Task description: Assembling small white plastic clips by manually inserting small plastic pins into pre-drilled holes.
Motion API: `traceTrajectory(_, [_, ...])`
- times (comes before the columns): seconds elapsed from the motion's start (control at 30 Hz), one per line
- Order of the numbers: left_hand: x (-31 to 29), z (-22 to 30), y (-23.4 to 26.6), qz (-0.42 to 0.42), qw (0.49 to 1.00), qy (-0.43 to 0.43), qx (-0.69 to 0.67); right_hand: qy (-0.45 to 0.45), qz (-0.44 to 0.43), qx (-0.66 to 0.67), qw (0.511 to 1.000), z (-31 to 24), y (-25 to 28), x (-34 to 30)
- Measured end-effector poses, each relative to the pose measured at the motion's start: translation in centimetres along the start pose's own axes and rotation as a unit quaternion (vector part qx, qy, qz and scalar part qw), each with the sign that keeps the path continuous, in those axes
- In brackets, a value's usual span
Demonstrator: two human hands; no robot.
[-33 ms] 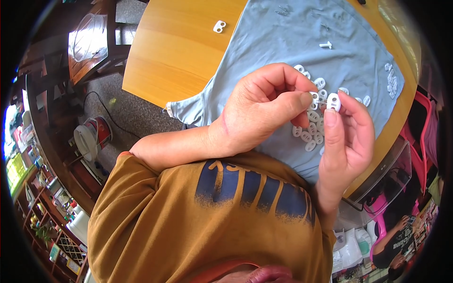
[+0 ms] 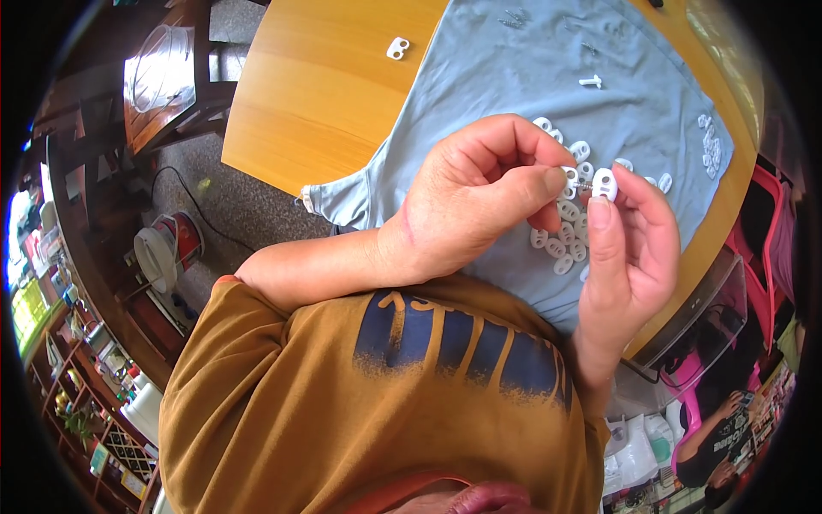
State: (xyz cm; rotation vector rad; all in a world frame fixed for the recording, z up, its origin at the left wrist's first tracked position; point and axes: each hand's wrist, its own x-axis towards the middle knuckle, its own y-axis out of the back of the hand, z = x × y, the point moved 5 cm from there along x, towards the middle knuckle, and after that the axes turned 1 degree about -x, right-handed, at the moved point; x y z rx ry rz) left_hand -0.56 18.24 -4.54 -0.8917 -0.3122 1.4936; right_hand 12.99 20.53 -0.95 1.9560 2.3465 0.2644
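Note:
My left hand (image 2: 484,193) is closed, thumb and forefinger pinching the end of a small metal spring (image 2: 586,186). Upright between the thumb and fingers of my right hand (image 2: 632,248) is a white oval cord lock piece (image 2: 604,182) with holes through it. The spring spans the gap between the hands and meets the cord lock piece's left side; whether it sits inside cannot be made out. Under both hands, a pile of similar white oval pieces (image 2: 568,211) lies on a blue-grey cloth (image 2: 479,94). A white T-shaped plunger (image 2: 591,81) rests farther back.
Loose springs (image 2: 512,19) lie on the cloth's far part. Several small whitish pieces (image 2: 711,147) are grouped at its right edge. One white two-hole piece (image 2: 397,48) sits on the bare wooden table (image 2: 317,94). A clear plastic drawer (image 2: 698,334) stands by the table's right side.

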Motion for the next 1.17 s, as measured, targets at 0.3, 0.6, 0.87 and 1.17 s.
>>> traceTrajectory(0.3, [-0.1,0.2,-0.1,0.002,1.0,-0.002,0.006,-0.052,0.002,0.127,0.991,0.5,-0.3,0.0])
traceTrajectory(0.6, [-0.2,0.1,0.1,-0.001,1.0,-0.001,-0.007,-0.078,0.004,0.153,0.985,0.7,-0.5,-0.1])
traceTrajectory(0.87, [-0.2,0.2,0.2,-0.002,1.0,0.008,-0.023,-0.122,0.0,0.187,0.975,1.2,-0.9,0.0])
traceTrajectory(1.17, [0.0,-0.2,0.6,-0.006,1.0,-0.002,-0.004,-0.045,0.019,0.01,0.999,0.6,-0.9,-0.4])
